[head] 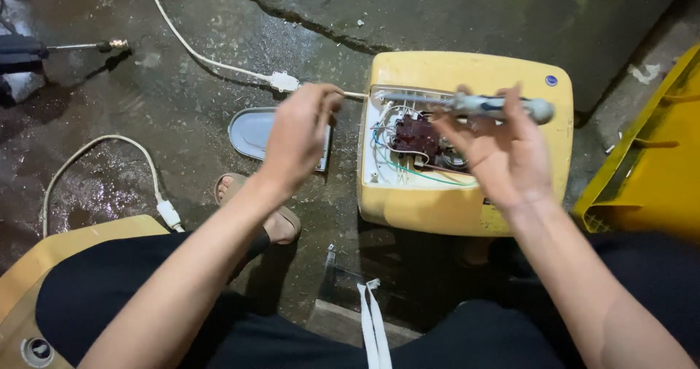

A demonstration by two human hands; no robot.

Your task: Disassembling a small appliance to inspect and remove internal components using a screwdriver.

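A yellowed plastic appliance housing (467,74) lies on the wet concrete floor with an opening in its top. Inside the opening I see a dark red circuit part (415,137) and several white, blue and green wires. My right hand (496,150) holds a screwdriver by its grey and blue handle (503,107), level above the opening. The thin metal shaft (356,95) points left, and my left hand (299,132) pinches its tip with the fingers closed.
A grey-white cover panel (251,132) lies on the floor left of the housing. A white cable with an inline connector (283,82) runs across the floor. A yellow crate (649,172) stands at the right. My sandalled foot (251,201) rests below the panel.
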